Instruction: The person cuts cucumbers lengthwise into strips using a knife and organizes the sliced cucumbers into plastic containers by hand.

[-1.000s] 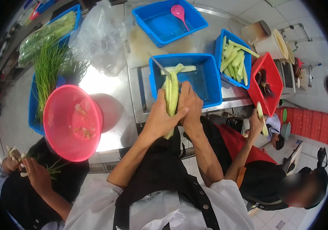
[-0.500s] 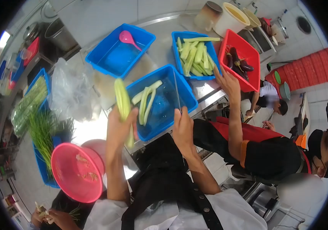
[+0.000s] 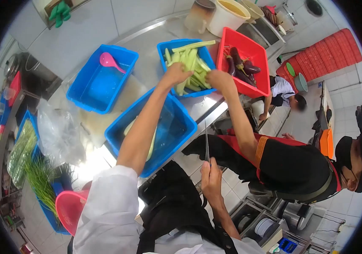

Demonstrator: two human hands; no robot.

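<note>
Left grip: fingers curled down over the pieces in the far blue bin; whether it has hold of one cannot be told.
Right grip: closed round the handle of a kitchen knife, blade pointing away from the body, held clear of the tabletop beside its near edge.
Cut cucumber lengths, pale green, numerous: heaped in the far blue bin, one long strip lying across the top.
Co-worker's hand: at the right side of the same bin, fingers near the pieces; contact unclear.
Near blue tub: under the left forearm, holding further cucumber pieces, partly hidden by the arm.
Red bin: just right of the far blue bin, containing several purple eggplants.
Left blue tub: one pink ladle inside.
Clear plastic bag: left of the near tub, crumpled.
Pink basket: lower left, partly covered by the white sleeve.
Green chives: bunched beside the basket.
</note>
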